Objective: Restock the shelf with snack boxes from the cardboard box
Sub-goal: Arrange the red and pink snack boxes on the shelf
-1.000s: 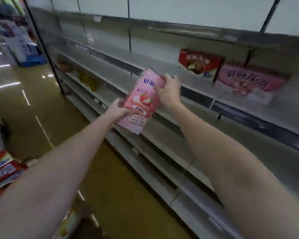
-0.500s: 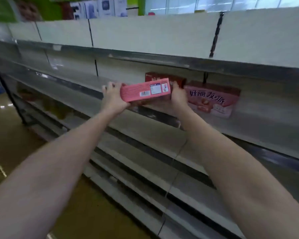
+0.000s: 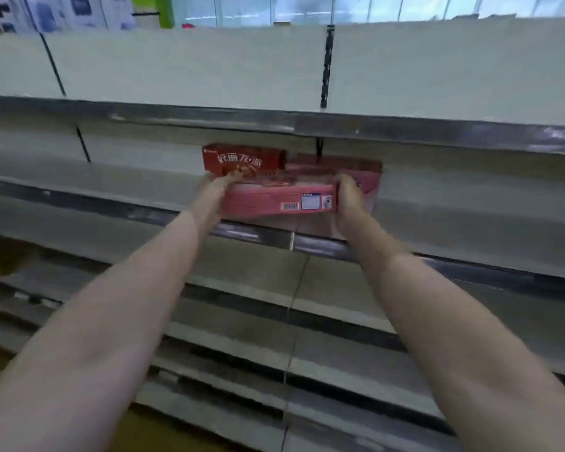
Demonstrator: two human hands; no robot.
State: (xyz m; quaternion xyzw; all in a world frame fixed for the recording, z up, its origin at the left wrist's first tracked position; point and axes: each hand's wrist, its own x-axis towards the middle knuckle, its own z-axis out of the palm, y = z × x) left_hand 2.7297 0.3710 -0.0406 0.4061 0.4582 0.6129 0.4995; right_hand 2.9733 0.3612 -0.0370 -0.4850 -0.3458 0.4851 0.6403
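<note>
I hold a pink snack box (image 3: 268,200) lengthwise between both hands, its barcode side facing me. My left hand (image 3: 217,187) grips its left end and my right hand (image 3: 349,199) grips its right end. The box hovers at the front of the second grey shelf (image 3: 111,187). Behind it on that shelf stand a red snack box (image 3: 242,159) with white lettering and a pink snack box (image 3: 371,177), mostly hidden by the held one. The cardboard box is out of view.
The shelf unit has several metal tiers; the top shelf (image 3: 405,130) overhangs just above the boxes, and lower shelves (image 3: 242,308) step out toward me. A black upright (image 3: 328,66) divides the white back panels. Brown floor (image 3: 0,256) shows at far left.
Both hands have carried the pink box rightward and in toward the shelf, in front of the pink box there. My view has shifted right.
</note>
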